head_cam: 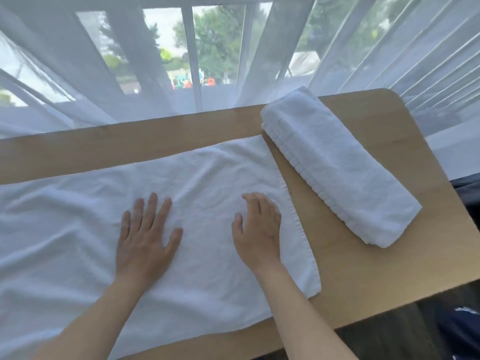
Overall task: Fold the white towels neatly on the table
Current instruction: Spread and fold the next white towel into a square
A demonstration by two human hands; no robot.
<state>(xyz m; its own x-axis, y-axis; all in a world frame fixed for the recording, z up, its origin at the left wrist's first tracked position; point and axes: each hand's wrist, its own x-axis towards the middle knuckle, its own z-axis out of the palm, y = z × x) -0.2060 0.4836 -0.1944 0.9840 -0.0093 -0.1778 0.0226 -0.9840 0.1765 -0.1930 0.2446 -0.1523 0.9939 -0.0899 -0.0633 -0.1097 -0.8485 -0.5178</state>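
A white towel [78,229] lies spread flat across the wooden table [363,276], running off the left edge of the view. My left hand [145,240] rests palm down on its middle with the fingers straight and spread. My right hand [259,232] rests on the towel near its right hemmed edge, fingers slightly bent. Neither hand grips the cloth. A second white towel [335,162], folded into a long thick bundle, lies diagonally on the table's right part, apart from the flat towel.
Sheer white curtains [117,81] hang right behind the table's far edge, in front of a window. The table's rounded right corner and near edge show, with dark floor and dark fabric [462,328] beyond at the lower right.
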